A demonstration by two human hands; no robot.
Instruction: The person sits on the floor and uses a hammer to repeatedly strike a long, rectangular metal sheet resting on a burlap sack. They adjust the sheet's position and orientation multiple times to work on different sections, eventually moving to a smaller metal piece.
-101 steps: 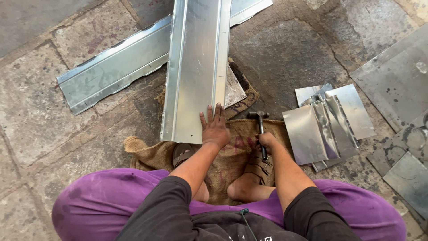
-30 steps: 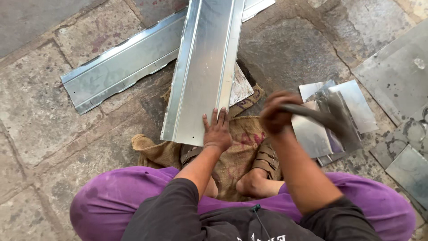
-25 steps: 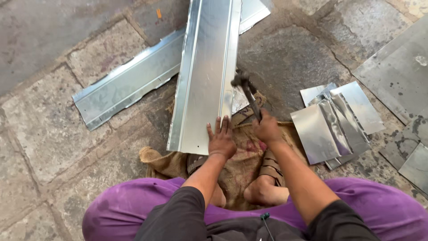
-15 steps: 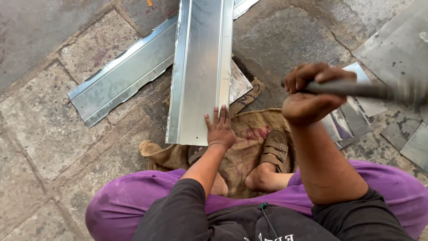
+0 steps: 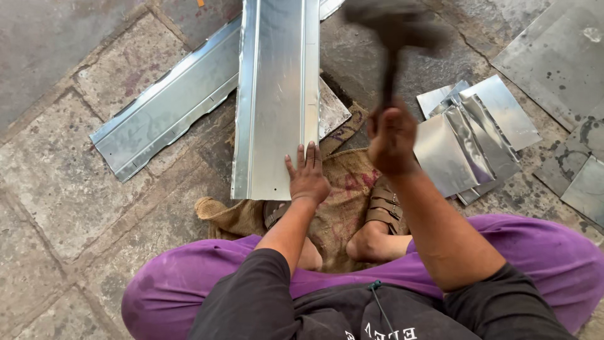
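Pressing flat, fingers spread, the left hand pins the folded metal sheet lying at twelve o'clock on the burlap sack. Right hand clenched round the hammer, raised and blurred at one o'clock.

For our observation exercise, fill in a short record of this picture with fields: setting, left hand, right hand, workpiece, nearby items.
Setting: a person sits cross-legged on a stone floor, feet on a burlap sack.
Left hand: flat, pressing on the near end of the metal channel.
Right hand: gripping a hammer, raised and motion-blurred.
Workpiece: long folded metal channel, lying lengthwise away from the person.
Nearby items: second channel at left; bent sheet pieces at right.
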